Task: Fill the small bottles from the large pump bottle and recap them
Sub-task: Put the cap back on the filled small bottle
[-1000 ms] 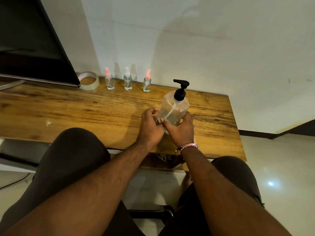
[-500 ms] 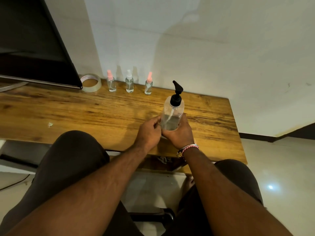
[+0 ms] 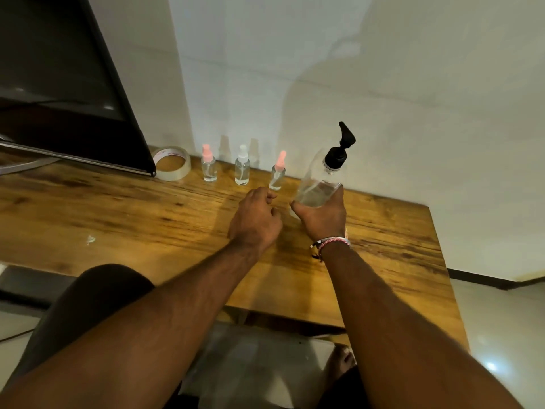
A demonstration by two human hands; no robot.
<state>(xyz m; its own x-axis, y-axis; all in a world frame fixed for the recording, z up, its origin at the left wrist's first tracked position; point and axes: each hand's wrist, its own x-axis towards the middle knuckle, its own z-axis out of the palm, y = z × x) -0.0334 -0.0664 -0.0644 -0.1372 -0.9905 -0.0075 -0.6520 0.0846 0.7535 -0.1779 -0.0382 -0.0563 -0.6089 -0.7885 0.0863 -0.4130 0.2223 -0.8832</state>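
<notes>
- The right hand (image 3: 322, 219) is gripping the lower body of the large clear plastic pump bottle with a black pump head (image 3: 320, 184), its fingers (image 3: 336, 193) wrapping round the far side and the thumb round the near side.
- The pump bottle is tilting slightly, toward the far edge of the wooden table (image 3: 118, 219), right of the middle.
- The left hand (image 3: 256, 222) is hovering just beside it, fingers loosely curling, holding nothing.
- Three small clear spray bottles are standing capped along the far edge: the left pink-capped one (image 3: 209, 164), the white-capped one (image 3: 242, 166), and the right pink-capped one (image 3: 278, 171).
- A roll of pale tape (image 3: 172, 163) is lying left of them, beside a dark monitor (image 3: 59, 93).
</notes>
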